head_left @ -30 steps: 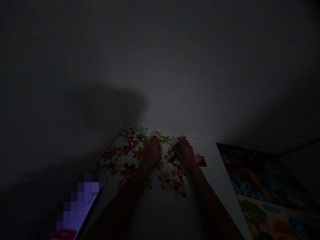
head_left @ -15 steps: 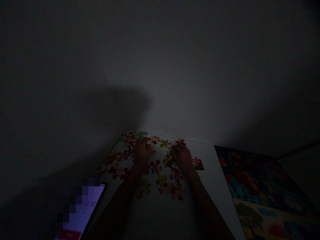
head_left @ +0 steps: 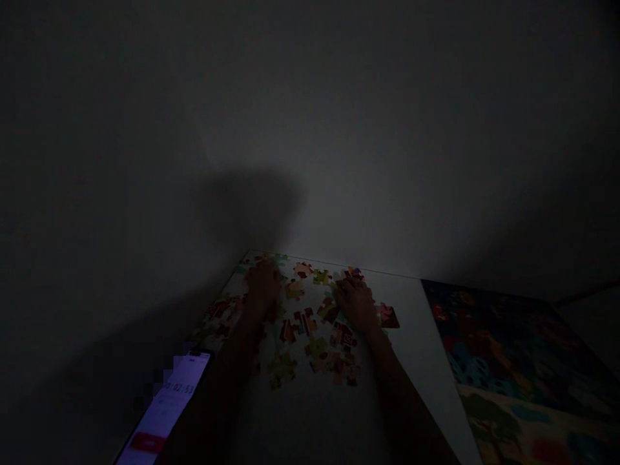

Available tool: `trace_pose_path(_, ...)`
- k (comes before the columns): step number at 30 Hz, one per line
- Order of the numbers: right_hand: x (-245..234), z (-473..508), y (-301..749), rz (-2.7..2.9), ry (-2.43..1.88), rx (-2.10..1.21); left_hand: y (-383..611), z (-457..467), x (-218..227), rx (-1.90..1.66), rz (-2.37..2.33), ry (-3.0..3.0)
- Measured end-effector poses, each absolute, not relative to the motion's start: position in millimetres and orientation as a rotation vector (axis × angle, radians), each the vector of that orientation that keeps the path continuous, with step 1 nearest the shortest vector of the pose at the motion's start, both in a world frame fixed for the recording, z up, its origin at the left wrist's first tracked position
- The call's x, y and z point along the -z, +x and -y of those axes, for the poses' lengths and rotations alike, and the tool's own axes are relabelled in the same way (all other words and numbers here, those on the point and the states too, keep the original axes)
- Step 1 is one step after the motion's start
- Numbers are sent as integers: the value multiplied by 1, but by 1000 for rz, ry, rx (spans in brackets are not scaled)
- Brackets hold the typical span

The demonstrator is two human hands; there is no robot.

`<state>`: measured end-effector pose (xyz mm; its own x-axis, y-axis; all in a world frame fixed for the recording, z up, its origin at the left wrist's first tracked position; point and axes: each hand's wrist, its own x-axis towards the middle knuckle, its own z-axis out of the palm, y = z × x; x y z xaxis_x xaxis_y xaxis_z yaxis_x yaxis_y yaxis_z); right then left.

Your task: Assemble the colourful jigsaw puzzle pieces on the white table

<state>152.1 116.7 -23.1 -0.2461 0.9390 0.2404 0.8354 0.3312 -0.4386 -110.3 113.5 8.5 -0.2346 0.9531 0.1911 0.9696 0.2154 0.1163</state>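
1. Lying across the smooth white counter (head_left: 426, 400), flat puzzle pieces (head_left: 223, 309) with rounded knobs and notches crowd the far left corner and spread toward the middle.
2. A close-set group (head_left: 317, 349) of printed pieces, green, pink and red, sits in the middle, between the two forearms; a green piece (head_left: 321, 277) lies apart near the far edge, between the hands.
3. The left hand (head_left: 262, 284) is over the left-hand pieces, its fingers bent downward; in this dimness I cannot tell whether they are apart or pinching anything.
4. The right hand (head_left: 356, 300) rests low among pieces, fingers curved and close together, the tips beside a few pieces; whether they grip one is unclear.
5. A glossy, lit phone (head_left: 167, 407) lies at the left, and a colourful printed sheet (head_left: 508, 342) at the right.
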Motion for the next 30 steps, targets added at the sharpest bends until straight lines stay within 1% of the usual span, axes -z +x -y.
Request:
trace_pose_path(6,26,-118,153,2123,-1538,-304,-108,-146,-10,243,2525,-1828)
trace_pose_path(9,25,-121,154,2072,-1521,-358,-104,-148,-7,227,2437,-1880)
trace_pose_path(13,23,-125,157,2002,-1549,-459,-102,-152,-11,110,2322,-1983)
trace_pose_path(19,17,-118,151,2112,-1622,-356,-95,-153,-22,-18,2275,-2081)
trace_pose_path(30,9,-112,145,2250,-1751,-366,-102,-173,-40,-53,2596,-2126)
